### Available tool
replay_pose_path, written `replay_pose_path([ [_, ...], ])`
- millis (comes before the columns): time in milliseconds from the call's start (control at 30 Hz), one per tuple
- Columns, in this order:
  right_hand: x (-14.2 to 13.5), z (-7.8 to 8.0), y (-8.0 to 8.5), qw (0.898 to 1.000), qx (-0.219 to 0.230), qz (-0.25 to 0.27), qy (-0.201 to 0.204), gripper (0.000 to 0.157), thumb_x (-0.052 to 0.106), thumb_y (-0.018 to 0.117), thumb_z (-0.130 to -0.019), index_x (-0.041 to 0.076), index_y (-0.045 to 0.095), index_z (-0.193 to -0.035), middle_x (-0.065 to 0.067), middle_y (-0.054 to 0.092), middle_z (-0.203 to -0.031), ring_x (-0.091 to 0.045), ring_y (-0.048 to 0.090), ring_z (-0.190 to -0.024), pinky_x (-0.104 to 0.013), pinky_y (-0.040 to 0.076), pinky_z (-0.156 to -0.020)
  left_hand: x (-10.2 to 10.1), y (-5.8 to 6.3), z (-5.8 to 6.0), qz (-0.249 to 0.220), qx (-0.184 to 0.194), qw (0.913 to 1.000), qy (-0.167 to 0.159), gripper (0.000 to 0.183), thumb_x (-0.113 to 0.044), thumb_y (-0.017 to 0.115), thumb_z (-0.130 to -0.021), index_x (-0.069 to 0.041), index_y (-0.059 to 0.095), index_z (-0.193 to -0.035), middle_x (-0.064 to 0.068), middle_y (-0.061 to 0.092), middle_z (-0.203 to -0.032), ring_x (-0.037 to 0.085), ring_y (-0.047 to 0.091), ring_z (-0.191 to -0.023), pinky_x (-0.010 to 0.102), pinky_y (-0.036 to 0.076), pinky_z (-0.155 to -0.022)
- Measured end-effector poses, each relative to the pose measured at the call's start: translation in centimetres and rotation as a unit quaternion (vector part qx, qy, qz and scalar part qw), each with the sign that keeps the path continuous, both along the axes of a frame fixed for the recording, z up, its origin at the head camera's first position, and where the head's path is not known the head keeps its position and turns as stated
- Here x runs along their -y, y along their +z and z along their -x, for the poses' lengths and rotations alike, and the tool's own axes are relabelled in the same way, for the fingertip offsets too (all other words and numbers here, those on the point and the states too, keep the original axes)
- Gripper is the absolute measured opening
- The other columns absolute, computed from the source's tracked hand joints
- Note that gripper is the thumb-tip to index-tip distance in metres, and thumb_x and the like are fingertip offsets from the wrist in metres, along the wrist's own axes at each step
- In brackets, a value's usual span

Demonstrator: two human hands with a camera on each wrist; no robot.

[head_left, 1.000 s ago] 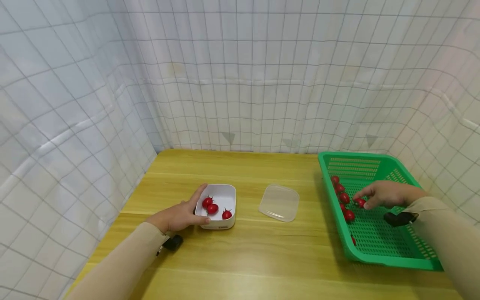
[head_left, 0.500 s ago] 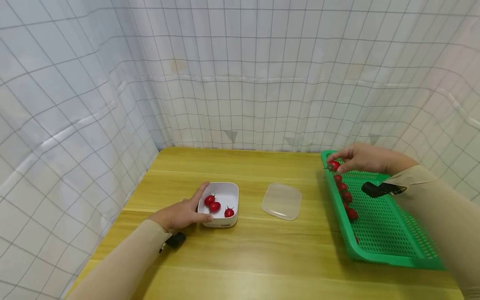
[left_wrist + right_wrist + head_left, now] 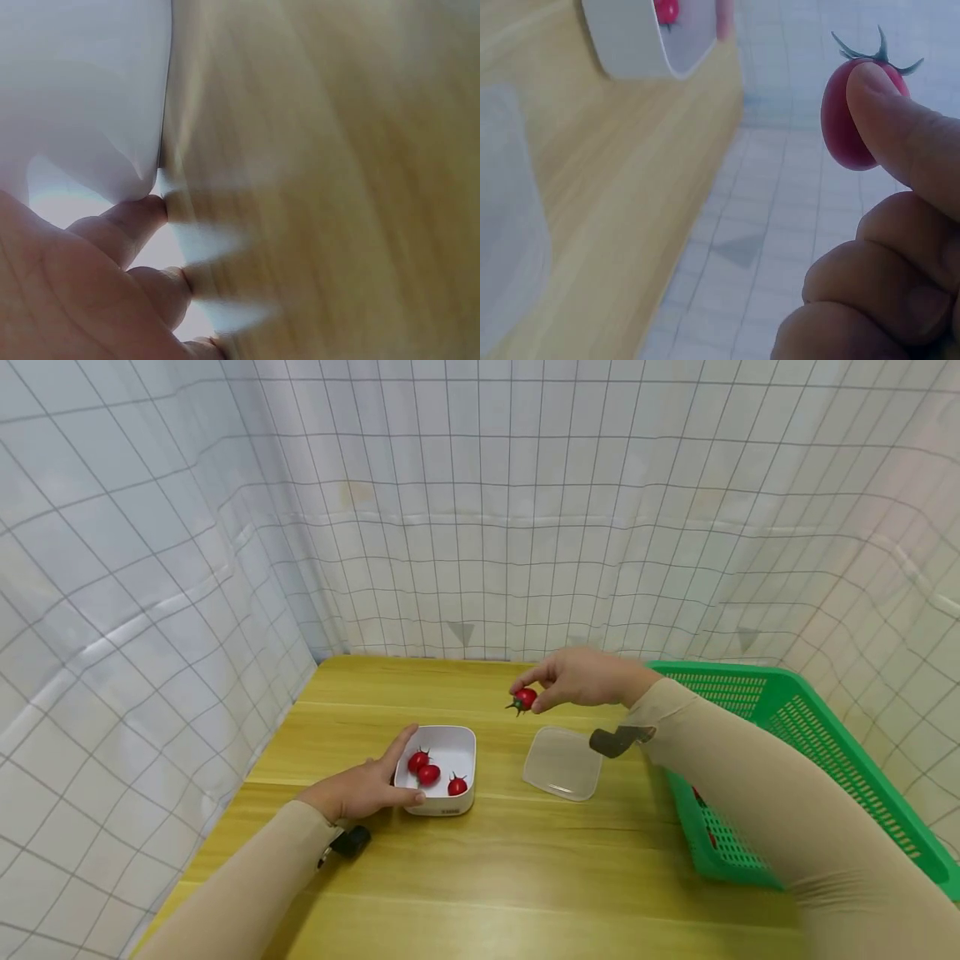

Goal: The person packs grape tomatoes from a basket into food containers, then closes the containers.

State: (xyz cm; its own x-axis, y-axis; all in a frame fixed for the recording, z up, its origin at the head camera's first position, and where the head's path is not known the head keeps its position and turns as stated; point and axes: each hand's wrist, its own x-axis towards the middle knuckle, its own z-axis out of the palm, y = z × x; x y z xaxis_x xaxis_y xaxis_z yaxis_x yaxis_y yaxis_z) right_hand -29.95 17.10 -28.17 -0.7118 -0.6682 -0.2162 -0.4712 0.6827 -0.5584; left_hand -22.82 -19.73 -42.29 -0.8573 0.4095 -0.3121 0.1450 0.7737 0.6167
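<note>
My right hand (image 3: 581, 681) pinches a cherry tomato (image 3: 523, 699) between thumb and fingers, raised over the table behind the clear lid. In the right wrist view the tomato (image 3: 847, 116) has its green stem end facing up, with the thumb (image 3: 900, 120) across it. My left hand (image 3: 367, 789) grips the left side of a square white plastic container (image 3: 441, 806), thumb at the near rim and index finger at the far left corner. Inside the container lie three cherry tomatoes (image 3: 428, 775). The left wrist view shows the container's white wall (image 3: 82, 90) against the fingers.
A translucent square lid (image 3: 562, 764) lies on the wooden table (image 3: 487, 877), right of the container. On the right stands a green slotted basket (image 3: 825, 727), partly hidden by the right forearm, with tomatoes (image 3: 699, 797) along its left side. Gridded white curtains (image 3: 480, 527) surround the table.
My right hand has picked a cherry tomato up from the green basket, lifted it over the rim and carried it left. The left hand keeps its place at the container.
</note>
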Motion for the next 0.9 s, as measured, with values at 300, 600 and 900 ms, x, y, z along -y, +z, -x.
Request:
replay_pose_path([
  [300,6.1,0.4,-2.1,0.999,0.023,0.013,0.041,0.036,0.023,0.077,-0.097,0.030,0.074,-0.132,0.001,0.053,-0.082,-0.015,0.046,-0.075,-0.028,0.040,-0.067,0.1,0.1,0.0,0.006,0.000,1.0000,-0.001,0.114,-0.061,0.068,-0.092,-0.033,-0.010,-0.169,0.027,0.023,-0.172,0.071,0.015,-0.150,0.082,0.017,-0.117],
  [600,9.4,-0.3,-3.4,0.996,0.047,0.019,0.067,0.038,0.018,0.077,-0.096,0.024,0.074,-0.133,-0.003,0.067,-0.095,-0.013,0.050,-0.078,-0.025,0.044,-0.069,0.1,-0.1,0.1,0.006,0.007,0.9999,0.005,0.114,-0.063,0.069,-0.091,-0.037,-0.011,-0.169,0.025,0.025,-0.172,0.070,0.013,-0.151,0.084,0.016,-0.116],
  [900,10.2,-0.4,-4.1,0.996,0.025,0.023,0.085,0.040,0.017,0.077,-0.096,0.017,0.073,-0.136,0.001,0.059,-0.081,-0.012,0.047,-0.072,-0.024,0.042,-0.065,0.3,-0.2,0.3,0.005,0.009,0.9999,0.004,0.115,-0.064,0.069,-0.091,-0.036,-0.012,-0.169,0.026,0.025,-0.172,0.069,0.012,-0.151,0.084,0.017,-0.116],
])
